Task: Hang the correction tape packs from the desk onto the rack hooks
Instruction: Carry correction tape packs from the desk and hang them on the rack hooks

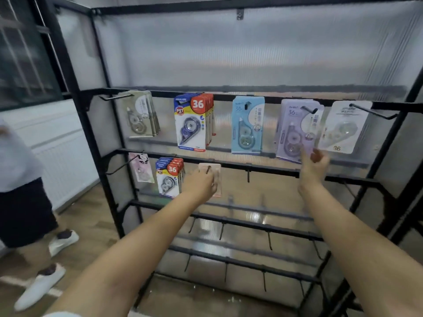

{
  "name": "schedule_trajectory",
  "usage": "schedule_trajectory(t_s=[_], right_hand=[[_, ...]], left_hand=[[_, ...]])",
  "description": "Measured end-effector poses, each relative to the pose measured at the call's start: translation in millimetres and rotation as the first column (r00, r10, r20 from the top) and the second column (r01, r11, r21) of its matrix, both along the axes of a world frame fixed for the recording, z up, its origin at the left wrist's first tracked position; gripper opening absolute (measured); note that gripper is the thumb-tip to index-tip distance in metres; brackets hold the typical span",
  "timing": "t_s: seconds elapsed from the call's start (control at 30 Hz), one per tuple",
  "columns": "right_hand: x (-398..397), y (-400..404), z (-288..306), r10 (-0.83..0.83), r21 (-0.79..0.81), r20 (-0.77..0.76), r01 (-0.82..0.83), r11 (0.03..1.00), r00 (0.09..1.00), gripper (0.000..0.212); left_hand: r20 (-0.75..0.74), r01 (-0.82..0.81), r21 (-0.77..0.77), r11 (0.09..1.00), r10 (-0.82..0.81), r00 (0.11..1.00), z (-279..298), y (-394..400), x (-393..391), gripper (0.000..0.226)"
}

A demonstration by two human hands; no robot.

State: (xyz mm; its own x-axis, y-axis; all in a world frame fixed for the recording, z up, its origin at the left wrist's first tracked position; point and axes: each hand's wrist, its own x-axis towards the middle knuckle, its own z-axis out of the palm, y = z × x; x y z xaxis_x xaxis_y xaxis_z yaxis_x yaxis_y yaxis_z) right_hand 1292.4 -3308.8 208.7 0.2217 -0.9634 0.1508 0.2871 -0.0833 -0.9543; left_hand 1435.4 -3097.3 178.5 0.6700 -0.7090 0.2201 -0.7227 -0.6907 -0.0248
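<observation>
On second rail of black metal rack (109, 179), near its left end, pale pink correction tape pack (214, 173) is gripped by left hand (201, 185) at hook. Right hand (314, 167) is raised, fingers loosely curled, empty, just below lilac packs (295, 126) on top rail.

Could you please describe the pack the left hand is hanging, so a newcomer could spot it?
On the black metal rack, find the second rail down. Third from its left end, beside red-and-blue "36" packs, hangs a pale pink pack held by the left hand, the only peach-toned card there.
</observation>
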Motion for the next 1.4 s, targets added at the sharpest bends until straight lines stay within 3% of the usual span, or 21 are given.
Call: schedule_trajectory(t_s=[0.07,0.13,0.2,0.27,0.33,0.4,0.5,0.6,0.7,0.93,1.17,1.4], right_hand=[[10.0,23.6,-46.4,-0.106,0.085,-0.084,0.113,0.990,0.991,0.042],[22.7,56.2,-81.2,-0.056,0.150,-0.242,0.095,0.984,0.969,0.041],[38.0,92.1,-105.6,0.072,0.101,-0.456,-0.029,0.994,0.887,0.039],[54.6,135.8,-116.9,0.200,0.009,-0.664,-0.260,0.966,0.721,0.036],[72.0,188.6,-117.2,0.226,-0.091,-0.822,-0.513,0.853,0.523,0.035],[91.2,250.3,-112.5,0.136,-0.160,-0.932,-0.719,0.676,0.335,0.035],[115.1,357.0,-102.0,0.044,-0.159,-0.981,-0.907,0.389,0.190,0.042],[130.9,472.0,-96.8,-0.076,-0.172,-0.984,-0.978,0.116,0.164,0.037],[143.8,587.8,-96.7,-0.110,-0.118,-0.985,-0.985,-0.124,0.132,0.048],[166.4,840.2,-97.1,-0.111,-0.028,-0.989,-0.847,-0.531,0.102,0.059],[230.3,1068.6,-96.2,-0.094,-0.019,-0.987,-0.669,-0.743,0.131,0.061],[298.6,1252.4,-90.0,-0.084,-0.018,-0.983,-0.538,-0.843,0.164,0.063]], left_hand=[[-0.027,-0.046,0.041,0.998,0.047,0.999,-11.8,20.8,-1.7,0.041],[-0.024,-0.075,0.095,0.993,0.077,0.997,-23.6,47.5,-2.8,0.037],[-0.036,-0.114,0.130,0.985,0.120,0.992,-31.3,81.5,-4.9,0.037],[-0.062,-0.172,0.153,0.973,0.183,0.981,-37.4,122.8,-7.2,0.039],[-0.069,-0.237,0.154,0.959,0.250,0.966,-42.5,175.5,-10.4,0.040],[-0.080,-0.302,0.153,0.941,0.316,0.945,-46.5,239.9,-15.1,0.040],[-0.116,-0.428,0.212,0.878,0.458,0.881,-51.3,346.6,-24.7,0.042],[-0.127,-0.572,0.257,0.779,0.614,0.779,-55.5,456.4,-38.6,0.046],[-0.143,-0.668,0.291,0.685,0.722,0.677,-57.9,564.2,-53.5,0.045],[-0.158,-0.850,0.364,0.381,0.925,0.347,-62.6,783.3,-82.1,0.049],[-0.194,-0.923,0.373,0.095,0.981,0.023,-60.1,976.4,-68.8,0.055],[-0.187,-0.946,0.311,-0.096,0.969,-0.160,-41.5,1134.5,-30.3,0.057]])
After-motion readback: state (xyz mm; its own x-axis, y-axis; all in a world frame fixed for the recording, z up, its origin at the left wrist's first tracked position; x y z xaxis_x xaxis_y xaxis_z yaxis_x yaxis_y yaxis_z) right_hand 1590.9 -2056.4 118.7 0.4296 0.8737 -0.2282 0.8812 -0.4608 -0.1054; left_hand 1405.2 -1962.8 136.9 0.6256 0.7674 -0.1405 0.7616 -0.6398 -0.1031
